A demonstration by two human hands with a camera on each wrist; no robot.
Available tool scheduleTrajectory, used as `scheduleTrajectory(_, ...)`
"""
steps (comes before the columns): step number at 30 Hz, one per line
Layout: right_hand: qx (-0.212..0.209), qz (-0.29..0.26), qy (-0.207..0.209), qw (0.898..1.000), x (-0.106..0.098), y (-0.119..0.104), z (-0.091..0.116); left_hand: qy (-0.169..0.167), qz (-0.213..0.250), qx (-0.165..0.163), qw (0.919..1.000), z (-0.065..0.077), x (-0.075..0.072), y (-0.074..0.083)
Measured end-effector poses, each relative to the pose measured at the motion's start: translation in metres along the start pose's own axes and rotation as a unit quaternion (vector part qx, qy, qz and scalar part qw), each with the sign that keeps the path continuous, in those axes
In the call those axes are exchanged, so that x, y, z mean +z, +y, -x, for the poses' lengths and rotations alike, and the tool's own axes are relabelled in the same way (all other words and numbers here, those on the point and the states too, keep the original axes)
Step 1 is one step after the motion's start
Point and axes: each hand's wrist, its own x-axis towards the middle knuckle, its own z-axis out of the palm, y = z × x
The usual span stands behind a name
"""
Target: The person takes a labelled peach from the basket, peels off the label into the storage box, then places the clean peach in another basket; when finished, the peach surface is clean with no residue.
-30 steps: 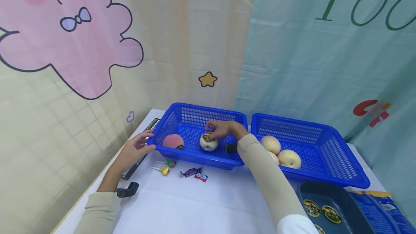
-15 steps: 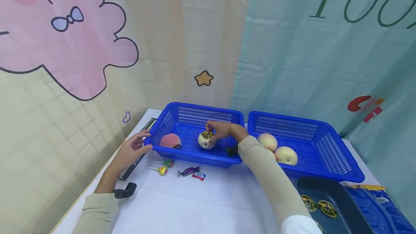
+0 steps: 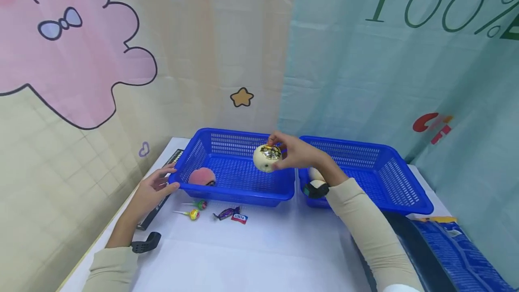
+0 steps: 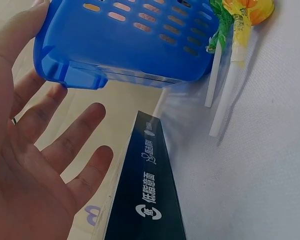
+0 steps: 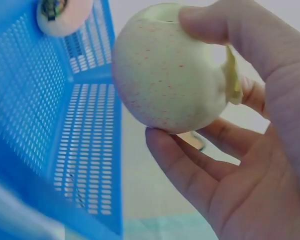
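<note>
1. the right hand (image 3: 298, 152) is clamped on a pale fruit (image 3: 261, 161), thumb on one side and fingertips on the other; it bears a gold-and-black sticker (image 3: 270, 151).
2. the pale fruit is in the air, over the right part of the left basket (image 3: 233, 193).
3. the left hand (image 3: 149, 193), its fingers spread apart and relaxed, touches that basket's left end.
4. a pink fruit (image 3: 202, 176) lies inside, near the front left corner.
5. a green lollipop (image 3: 201, 204), a yellow lollipop (image 3: 194, 214) and a purple candy (image 3: 227, 213) lie in front.
6. a dark box (image 4: 145, 185) lies near the left hand.
</note>
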Motion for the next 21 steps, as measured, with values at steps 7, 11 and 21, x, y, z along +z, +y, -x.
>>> scheduleTrajectory(7, -0.006, -0.015, 0.055, 0.998, 0.013, -0.02, 0.093, -0.001, -0.007, 0.016, 0.9999, 0.002, -0.003, 0.003)
scheduleTrajectory(11, 0.019, -0.018, 0.083, 0.996, 0.035, -0.025, 0.133, 0.003, -0.011, 0.02, 0.9997, 0.004, -0.005, 0.004)
scheduleTrajectory(21, 0.118, -0.016, 0.049, 0.992, 0.083, -0.008, 0.163, -0.001, -0.009, 0.012, 0.9999, 0.001, -0.004, 0.007)
